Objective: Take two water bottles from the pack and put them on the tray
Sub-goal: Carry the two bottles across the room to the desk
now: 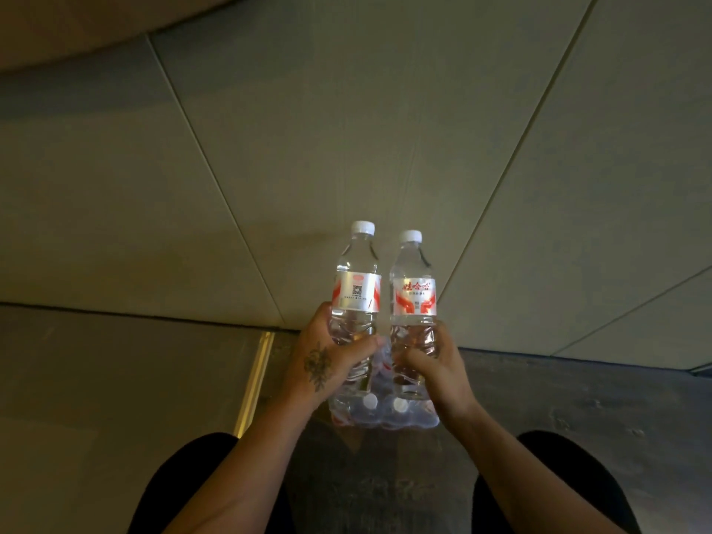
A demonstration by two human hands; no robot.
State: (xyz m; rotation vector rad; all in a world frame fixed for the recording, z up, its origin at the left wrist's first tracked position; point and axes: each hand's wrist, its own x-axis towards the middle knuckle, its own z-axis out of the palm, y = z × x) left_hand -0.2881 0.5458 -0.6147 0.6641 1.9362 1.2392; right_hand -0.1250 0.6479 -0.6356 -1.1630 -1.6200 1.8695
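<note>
I hold two clear water bottles upright side by side, above the pack. My left hand (327,360), with a flower tattoo on its back, grips the lower half of the left bottle (356,287), which has a white cap and a silver and red label. My right hand (435,364) grips the lower half of the right bottle (414,287), with the same cap and a red and white label. The shrink-wrapped pack (385,412) of bottles lies on the floor below my hands, partly hidden by them. No tray is in view.
A panelled wall (346,129) rises straight ahead, with seams running across it. A gold metal strip (256,379) runs along the floor to the left of the pack. My dark-clothed knees (185,483) frame the bottom corners.
</note>
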